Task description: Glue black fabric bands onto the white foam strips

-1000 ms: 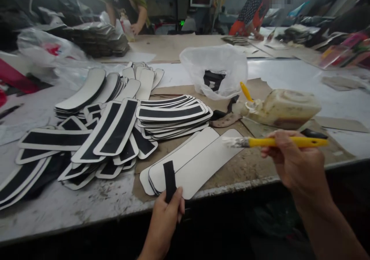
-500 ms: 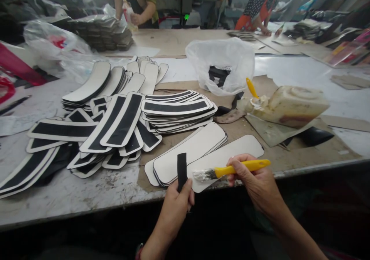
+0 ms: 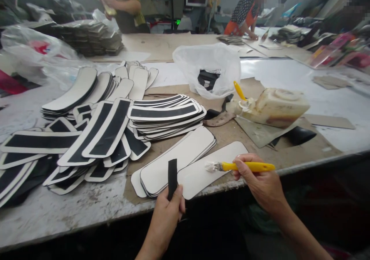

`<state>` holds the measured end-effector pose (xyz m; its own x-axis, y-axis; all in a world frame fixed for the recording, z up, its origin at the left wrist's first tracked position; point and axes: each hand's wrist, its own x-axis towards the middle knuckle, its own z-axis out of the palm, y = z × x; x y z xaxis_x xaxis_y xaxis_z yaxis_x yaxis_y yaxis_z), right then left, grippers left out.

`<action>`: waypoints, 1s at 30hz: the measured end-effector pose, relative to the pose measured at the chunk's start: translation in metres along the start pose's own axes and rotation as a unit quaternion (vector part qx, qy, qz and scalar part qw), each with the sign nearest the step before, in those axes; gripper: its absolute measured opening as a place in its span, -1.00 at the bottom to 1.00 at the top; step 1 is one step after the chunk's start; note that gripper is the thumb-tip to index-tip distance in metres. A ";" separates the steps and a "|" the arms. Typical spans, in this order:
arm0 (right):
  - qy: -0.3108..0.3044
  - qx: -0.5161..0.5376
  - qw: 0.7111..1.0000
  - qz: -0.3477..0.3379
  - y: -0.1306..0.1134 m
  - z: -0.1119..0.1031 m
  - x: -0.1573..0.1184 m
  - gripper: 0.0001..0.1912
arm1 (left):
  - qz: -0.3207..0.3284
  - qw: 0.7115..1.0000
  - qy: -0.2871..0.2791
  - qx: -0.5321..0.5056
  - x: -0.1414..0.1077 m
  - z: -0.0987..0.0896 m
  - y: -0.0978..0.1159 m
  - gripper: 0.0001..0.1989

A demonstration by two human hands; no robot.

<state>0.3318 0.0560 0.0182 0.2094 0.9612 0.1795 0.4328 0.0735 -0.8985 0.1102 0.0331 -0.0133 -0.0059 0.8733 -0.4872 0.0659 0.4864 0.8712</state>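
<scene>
My left hand (image 3: 169, 210) pinches the lower end of a short black strip (image 3: 172, 173), which stands up in front of a small stack of pale curved panels (image 3: 176, 159). My right hand (image 3: 258, 181) is closed round the yellow handle of a paintbrush (image 3: 245, 166). White glue-like paste coats its bristles, which are over a single pale panel (image 3: 199, 179) at the table's front edge; whether they touch it I cannot tell. Left of these lies a heap of pale panels with black strips on them (image 3: 110, 129), beside a neater stack (image 3: 164, 113).
A cut-open plastic jug (image 3: 280, 105) lies on its side, with another yellow-handled brush (image 3: 239, 90) in its mouth. Behind it stands a clear plastic bag (image 3: 185, 65) holding black pieces. Two people work at the far table (image 3: 156, 44).
The view has turned rightward, so the things on the table appear farther left. My right hand has moved the brush along the single panel, away from the black strip. Both hands keep their holds.
</scene>
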 end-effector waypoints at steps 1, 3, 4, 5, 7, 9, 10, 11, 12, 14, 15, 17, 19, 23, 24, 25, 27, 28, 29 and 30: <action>0.013 -0.026 1.000 -0.010 0.004 -0.006 0.002 -0.81 | -0.003 1.000 0.005 0.001 0.000 0.001 0.000 -0.56; 0.032 -0.076 0.996 -0.030 0.012 -0.019 0.005 -0.82 | -0.012 1.000 0.014 0.007 0.000 0.002 0.000 -0.54; 0.040 -0.099 0.993 -0.041 0.016 -0.025 0.006 -0.83 | -0.014 1.000 0.019 0.011 0.001 0.002 0.000 -0.54; 0.048 -0.120 0.990 -0.054 0.018 -0.030 0.008 -0.84 | -0.015 0.999 0.023 0.017 0.001 0.003 0.000 -0.53; 0.060 -0.156 0.982 -0.084 0.021 -0.038 0.010 -0.86 | -0.015 0.999 0.031 0.030 0.002 0.004 0.000 -0.52; 0.069 -0.179 0.975 -0.114 0.021 -0.042 0.012 -0.89 | -0.023 0.998 0.035 0.043 0.002 0.005 0.001 -0.51; 0.074 -0.186 0.971 -0.128 0.021 -0.044 0.012 -0.91 | -0.024 0.998 0.036 0.050 0.002 0.005 0.001 -0.51; 0.077 -0.190 0.968 -0.141 0.021 -0.045 0.013 -0.92 | -0.022 0.997 0.037 0.056 0.003 0.006 0.002 -0.50; 0.080 -0.192 0.966 -0.154 0.021 -0.045 0.013 -0.94 | -0.016 0.997 0.037 0.061 0.003 0.006 0.002 -0.50; 0.081 -0.192 0.961 -0.180 0.021 -0.045 0.013 -0.95 | -0.008 0.997 0.037 0.066 0.004 0.008 0.002 -0.50; 0.077 -0.191 0.959 -0.193 0.022 -0.045 0.013 -0.93 | -0.009 0.997 0.035 0.066 0.004 0.008 0.002 -0.49; 0.066 -0.184 0.958 -0.209 0.021 -0.044 0.011 -0.88 | -0.022 0.997 0.029 0.067 0.005 0.010 0.002 -0.49; 0.054 -0.167 0.963 -0.206 0.017 -0.041 0.007 -0.86 | -0.035 0.996 0.025 0.073 0.006 0.010 0.001 -0.48; 0.016 -0.078 0.988 -0.136 0.003 -0.023 -0.007 -0.90 | -0.035 0.995 0.026 0.086 0.010 0.011 -0.002 -0.46; 0.001 -0.042 0.993 -0.112 -0.001 -0.017 -0.011 -0.88 | -0.030 0.995 0.023 0.087 0.010 0.011 -0.003 -0.46; -0.016 -0.007 0.996 -0.089 -0.003 -0.010 -0.014 -0.86 | -0.027 0.995 0.021 0.090 0.011 0.011 -0.004 -0.46; -0.041 0.036 0.997 -0.059 -0.004 -0.001 -0.019 -0.82 | -0.027 0.995 0.016 0.094 0.012 0.011 -0.006 -0.46; -0.046 0.038 0.997 -0.057 -0.002 0.001 -0.019 -0.82 | -0.029 0.995 0.014 0.096 0.012 0.011 -0.006 -0.46; -0.043 0.027 0.997 -0.065 0.001 0.001 -0.018 -0.82 | -0.032 0.995 0.014 0.096 0.012 0.010 -0.007 -0.45; -0.033 0.006 0.996 -0.078 0.005 -0.002 -0.016 -0.84 | -0.034 0.995 0.013 0.093 0.013 0.010 -0.007 -0.45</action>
<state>0.3328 0.0405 0.0117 0.0819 0.9535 0.2900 0.4443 0.2256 -0.8670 0.1201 0.0405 -0.0259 -0.0426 0.8403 -0.5405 0.2485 0.5329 0.8089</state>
